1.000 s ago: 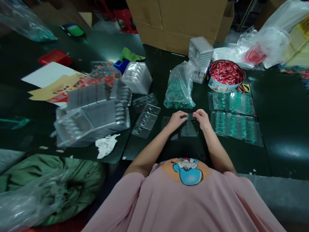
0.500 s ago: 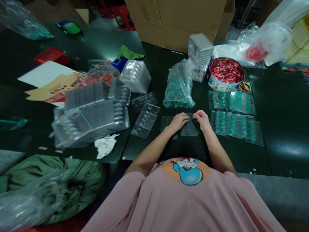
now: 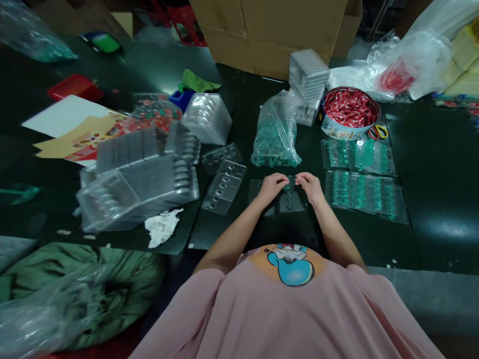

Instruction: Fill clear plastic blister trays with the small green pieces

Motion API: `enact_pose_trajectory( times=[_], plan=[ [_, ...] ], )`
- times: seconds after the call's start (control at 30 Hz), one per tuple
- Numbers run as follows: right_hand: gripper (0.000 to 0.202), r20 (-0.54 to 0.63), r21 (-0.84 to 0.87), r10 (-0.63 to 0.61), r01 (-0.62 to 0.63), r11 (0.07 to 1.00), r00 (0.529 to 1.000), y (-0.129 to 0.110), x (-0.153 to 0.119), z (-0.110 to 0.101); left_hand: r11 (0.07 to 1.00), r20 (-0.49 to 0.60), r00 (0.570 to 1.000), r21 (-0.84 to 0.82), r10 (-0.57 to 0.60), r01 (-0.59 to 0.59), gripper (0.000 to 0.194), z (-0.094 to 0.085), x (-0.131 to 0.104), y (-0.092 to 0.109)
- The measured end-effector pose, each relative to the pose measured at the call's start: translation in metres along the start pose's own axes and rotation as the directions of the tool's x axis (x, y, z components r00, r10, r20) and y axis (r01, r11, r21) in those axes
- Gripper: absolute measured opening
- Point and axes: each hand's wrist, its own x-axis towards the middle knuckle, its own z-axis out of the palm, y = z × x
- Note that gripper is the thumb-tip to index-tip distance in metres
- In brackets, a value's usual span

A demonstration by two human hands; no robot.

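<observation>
A clear plastic blister tray (image 3: pixel 293 203) with a column of small cavities lies on the dark table in front of me. My left hand (image 3: pixel 273 189) is over its upper left side, thumb and fingers pinched. A bit of green shows in the tray just below those fingertips. At the upper right of the tray is my right hand (image 3: pixel 310 186), its fingertips also pressed together. What either pinch holds is too small to make out. Beyond the hands stands a clear bag (image 3: pixel 275 134) of green pieces. Another clear tray (image 3: pixel 225 187) lies left of my left hand.
Trays filled with green pieces (image 3: pixel 361 191) lie on the right. Behind them are a round tin (image 3: pixel 346 130) of red wrapped pieces and scissors (image 3: pixel 377 132). Stacked clear trays (image 3: pixel 149 179) and crumpled white tissue (image 3: pixel 163 227) are on the left. A cardboard box (image 3: pixel 269 37) stands behind.
Both hands have shifted slightly, the left one back to the left, uncovering a green bit at the top of the cavity column. The view has moved a little.
</observation>
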Motion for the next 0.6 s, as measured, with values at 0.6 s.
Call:
enact_pose_trajectory(
  times=[0.6],
  plan=[
    [0.023, 0.090, 0.002, -0.042, 0.042, 0.999, 0.995, 0.007, -0.009, 0.003, 0.942, 0.244, 0.958, 0.259, 0.151, -0.214, 0.011, -0.014, -0.036, -0.008]
  ],
)
